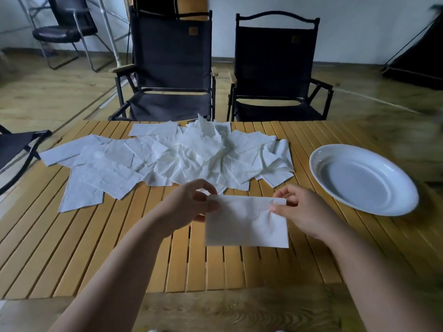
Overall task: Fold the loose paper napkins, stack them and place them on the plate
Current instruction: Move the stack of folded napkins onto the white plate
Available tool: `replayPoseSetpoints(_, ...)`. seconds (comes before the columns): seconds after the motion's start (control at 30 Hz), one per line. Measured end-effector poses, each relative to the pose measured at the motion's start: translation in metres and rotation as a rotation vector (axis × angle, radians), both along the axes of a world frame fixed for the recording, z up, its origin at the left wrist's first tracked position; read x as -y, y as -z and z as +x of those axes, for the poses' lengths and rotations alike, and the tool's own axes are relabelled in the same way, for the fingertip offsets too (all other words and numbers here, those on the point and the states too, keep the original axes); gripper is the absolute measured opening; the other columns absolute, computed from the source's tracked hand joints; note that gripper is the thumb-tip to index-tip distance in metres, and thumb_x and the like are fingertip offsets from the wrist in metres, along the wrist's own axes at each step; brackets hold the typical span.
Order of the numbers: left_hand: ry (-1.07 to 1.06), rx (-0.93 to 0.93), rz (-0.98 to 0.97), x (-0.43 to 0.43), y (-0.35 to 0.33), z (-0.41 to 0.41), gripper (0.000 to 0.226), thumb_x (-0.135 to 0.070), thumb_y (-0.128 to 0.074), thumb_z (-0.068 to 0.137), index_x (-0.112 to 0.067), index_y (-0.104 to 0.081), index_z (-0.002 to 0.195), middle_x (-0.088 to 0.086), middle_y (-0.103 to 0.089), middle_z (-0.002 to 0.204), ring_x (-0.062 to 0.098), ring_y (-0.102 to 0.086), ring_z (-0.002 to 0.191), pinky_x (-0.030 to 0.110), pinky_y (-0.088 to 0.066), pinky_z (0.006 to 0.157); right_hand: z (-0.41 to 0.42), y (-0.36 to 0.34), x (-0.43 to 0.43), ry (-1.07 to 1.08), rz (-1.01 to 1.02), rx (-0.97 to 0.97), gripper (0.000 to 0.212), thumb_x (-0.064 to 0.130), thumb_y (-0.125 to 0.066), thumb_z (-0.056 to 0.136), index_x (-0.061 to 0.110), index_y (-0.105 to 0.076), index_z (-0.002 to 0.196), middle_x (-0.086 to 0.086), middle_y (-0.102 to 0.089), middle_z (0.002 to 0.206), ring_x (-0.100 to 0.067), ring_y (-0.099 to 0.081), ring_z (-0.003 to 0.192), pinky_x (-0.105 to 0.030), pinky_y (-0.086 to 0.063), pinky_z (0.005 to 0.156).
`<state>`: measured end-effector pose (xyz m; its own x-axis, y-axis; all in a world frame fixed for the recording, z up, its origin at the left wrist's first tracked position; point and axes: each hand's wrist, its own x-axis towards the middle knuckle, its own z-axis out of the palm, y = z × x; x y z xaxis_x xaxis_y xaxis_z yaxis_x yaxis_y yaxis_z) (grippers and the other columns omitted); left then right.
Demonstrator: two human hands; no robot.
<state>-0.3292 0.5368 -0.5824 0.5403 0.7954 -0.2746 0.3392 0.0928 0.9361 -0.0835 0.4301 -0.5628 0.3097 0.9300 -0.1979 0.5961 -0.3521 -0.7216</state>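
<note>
One white paper napkin (244, 224) hangs above the slatted table, held by its top edge. My left hand (189, 204) pinches its upper left corner, and my right hand (297, 209) pinches its upper right corner. Behind it, a wide heap of several loose white napkins (167, 156) lies spread across the far half of the table. A white oval plate (364, 207) sits at the right, with nothing on it.
The table (119, 236) is made of yellow wooden slats with gaps. Two black folding chairs (172, 68) (275, 68) stand behind its far edge. Another black chair edge (16, 144) shows at the left.
</note>
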Motion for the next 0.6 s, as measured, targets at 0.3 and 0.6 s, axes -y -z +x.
replayPoseSetpoints(0.3, 0.077, 0.09, 0.035, 0.01, -0.002, 0.135, 0.017, 0.0, -0.064, 0.093, -0.012, -0.064, 0.106, 0.013, -0.072, 0.093, 0.02, -0.072, 0.075, 0.033, -0.06, 0.064, 0.111, -0.014, 0.04, 0.183, 0.03, -0.012, 0.018, 0.025, -0.068, 0.093, 0.028, -0.057, 0.107, 0.005, -0.064, 0.114, -0.018, -0.062, 0.105, -0.042, -0.058, 0.085)
replayPoseSetpoints(0.6, 0.17, 0.04, 0.162, -0.006, -0.005, 0.276, 0.022, -0.015, -0.066, 0.095, -0.016, -0.062, 0.117, 0.005, -0.07, 0.104, 0.016, -0.072, 0.084, 0.026, -0.06, 0.061, 0.23, -0.006, 0.043, 0.37, 0.049, 0.053, 0.015, 0.029, -0.066, 0.094, 0.03, -0.059, 0.107, -0.003, -0.067, 0.112, -0.025, -0.065, 0.099, -0.041, -0.058, 0.079)
